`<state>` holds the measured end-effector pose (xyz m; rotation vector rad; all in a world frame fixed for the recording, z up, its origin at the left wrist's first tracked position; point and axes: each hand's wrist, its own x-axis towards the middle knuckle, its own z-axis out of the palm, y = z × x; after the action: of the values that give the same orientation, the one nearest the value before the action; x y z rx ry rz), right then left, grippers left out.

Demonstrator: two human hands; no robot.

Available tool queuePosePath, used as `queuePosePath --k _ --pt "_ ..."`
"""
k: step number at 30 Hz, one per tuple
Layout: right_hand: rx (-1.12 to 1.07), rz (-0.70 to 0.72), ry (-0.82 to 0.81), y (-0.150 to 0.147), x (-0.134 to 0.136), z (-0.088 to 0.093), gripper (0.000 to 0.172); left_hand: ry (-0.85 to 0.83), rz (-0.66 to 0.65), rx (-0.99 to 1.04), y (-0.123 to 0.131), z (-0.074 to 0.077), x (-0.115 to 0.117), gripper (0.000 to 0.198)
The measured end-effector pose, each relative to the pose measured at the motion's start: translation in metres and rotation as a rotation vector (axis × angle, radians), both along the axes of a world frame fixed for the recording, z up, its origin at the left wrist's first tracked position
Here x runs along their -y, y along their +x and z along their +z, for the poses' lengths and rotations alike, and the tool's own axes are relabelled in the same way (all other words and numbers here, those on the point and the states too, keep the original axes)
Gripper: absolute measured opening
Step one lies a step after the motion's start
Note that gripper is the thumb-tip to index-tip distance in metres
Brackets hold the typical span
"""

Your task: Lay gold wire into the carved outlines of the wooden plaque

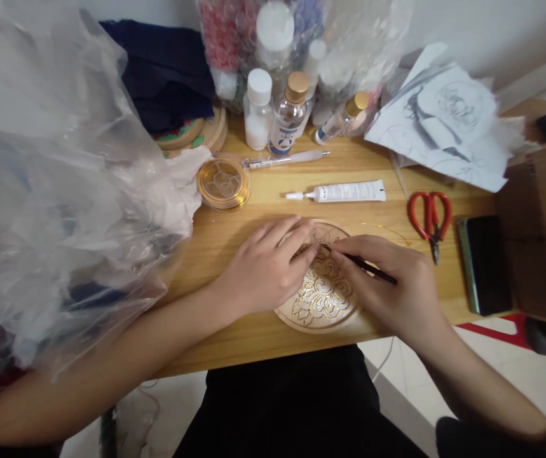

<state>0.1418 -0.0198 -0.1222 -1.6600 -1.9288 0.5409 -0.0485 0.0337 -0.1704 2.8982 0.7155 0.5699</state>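
Note:
A round wooden board [326, 321] lies near the table's front edge, with a flower pattern [323, 289] outlined in gold wire on its pale face. My left hand [270, 264] rests over the board's left side, fingers spread and fingertips near its upper middle. From the right, my right hand [391, 273] grips slim black tweezers [372, 270], their tip down at the upper part of the pattern close to my left fingertips. A thin gold wire [372, 224] curves away behind my right hand. Exactly what the tip touches is hidden between the fingers.
Behind the board lie a white glue tube [349, 191], a spool of gold wire [224, 183] and a pen [286, 159]. Bottles [288, 117] stand at the back. Red-handled pliers [429, 219] and a phone [485, 264] are right; plastic bags [63, 191] crowd the left.

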Motion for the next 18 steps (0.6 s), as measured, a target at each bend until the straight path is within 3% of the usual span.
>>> queuePosePath --k 18 --pt "0.032 0.002 -0.014 -0.0017 -0.0044 0.0044 0.011 -0.053 -0.013 0.045 -0.0002 -0.0017 0.0012 0.03"
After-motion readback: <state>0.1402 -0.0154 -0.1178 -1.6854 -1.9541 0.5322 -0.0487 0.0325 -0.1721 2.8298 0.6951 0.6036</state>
